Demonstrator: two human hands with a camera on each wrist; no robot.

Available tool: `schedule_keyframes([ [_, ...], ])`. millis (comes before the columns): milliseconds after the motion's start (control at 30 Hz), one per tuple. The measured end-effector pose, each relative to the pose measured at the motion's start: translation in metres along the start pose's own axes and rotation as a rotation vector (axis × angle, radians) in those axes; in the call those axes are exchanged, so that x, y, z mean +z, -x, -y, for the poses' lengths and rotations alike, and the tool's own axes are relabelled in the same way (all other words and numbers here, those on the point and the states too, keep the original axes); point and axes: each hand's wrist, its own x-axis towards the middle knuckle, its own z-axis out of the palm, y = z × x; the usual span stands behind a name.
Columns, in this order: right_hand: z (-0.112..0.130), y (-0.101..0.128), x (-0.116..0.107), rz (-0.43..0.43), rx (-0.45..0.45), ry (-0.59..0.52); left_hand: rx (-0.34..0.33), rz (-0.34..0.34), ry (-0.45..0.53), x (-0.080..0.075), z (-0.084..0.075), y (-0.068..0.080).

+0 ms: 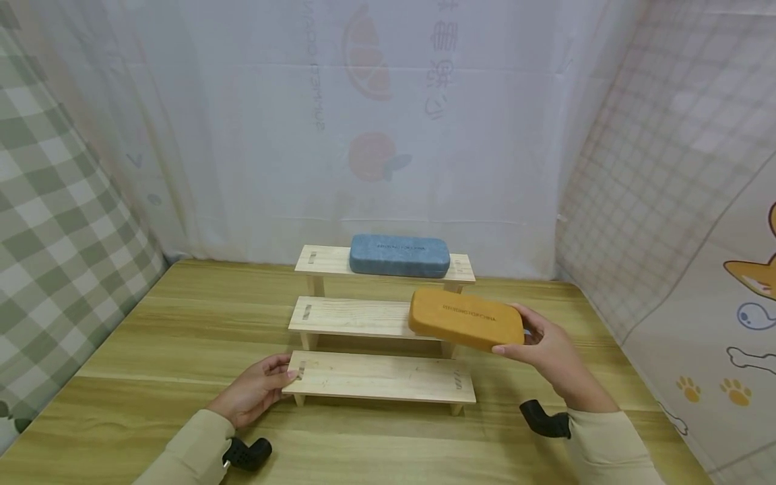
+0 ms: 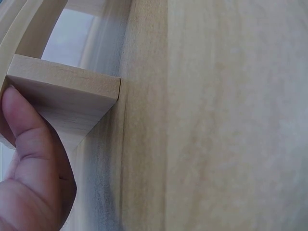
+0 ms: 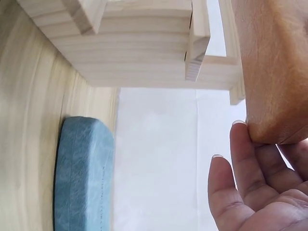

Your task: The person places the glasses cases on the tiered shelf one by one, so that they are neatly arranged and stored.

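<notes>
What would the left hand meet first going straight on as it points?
The bottom step, at its left end: the left hand already grips it there. Under the board, its left leg would probably come next, though depth there is unclear.

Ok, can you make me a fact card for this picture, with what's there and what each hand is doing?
Furniture: three-step wooden stand on a table
Up top: blue case, lying on the top step
Right hand: grips one end of the orange case
Left hand: grips the left end of the bottom step
Orange case's place: overlaps the middle step at its right side in the head view; touching or not, I can't tell
Writing: dark letters on the orange case, too small to read
Behind: pale cloth with fruit pictures
</notes>
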Motion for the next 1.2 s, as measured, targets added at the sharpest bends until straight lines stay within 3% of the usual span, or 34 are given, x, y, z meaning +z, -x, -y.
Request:
schedule_keyframes([
  [600,0.023,-0.023,0.029,0.046,-0.002,-0.002,0.001,0.009,0.009,-0.001,0.001,-0.001],
  [1200,0.032,-0.037,0.052,0.101,0.020,0.118,0.009,0.011,0.019,-0.001,0.002,-0.001],
])
